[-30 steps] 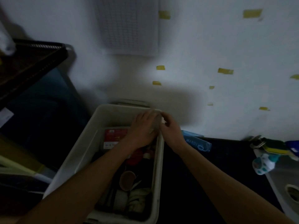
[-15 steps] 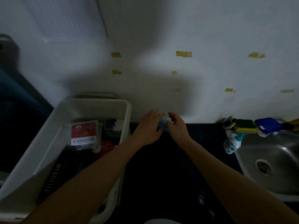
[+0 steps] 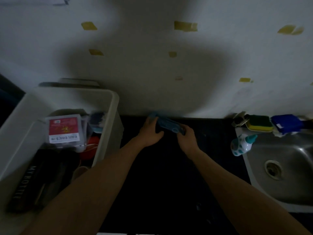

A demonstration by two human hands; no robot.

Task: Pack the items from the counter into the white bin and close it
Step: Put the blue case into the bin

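Left hand (image 3: 149, 133) is curled round the left end of the blue case (image 3: 169, 125); right hand (image 3: 187, 139) is clamped on its right end. The blue case is held low at the back of the dark counter (image 3: 169, 184), close to the wall and just right of the white bin (image 3: 108, 119). It cannot be told whether it is lifted or resting.

Risks judged: the bin is already crowded, so a flat case laid on top may sit proud and block closing. A grip at the ends alone may let it tilt or slip. Dim light makes misplacement likelier.

Counted: two hands, one blue case, one bin. In the bin, one red-labelled box (image 3: 63, 128) and one dark lettered box (image 3: 25, 182) are counted; the rest is unclear. By the sink (image 3: 288, 167), one sponge (image 3: 259, 122) and one small bottle (image 3: 242, 145) are noted. No lid is identified with certainty.
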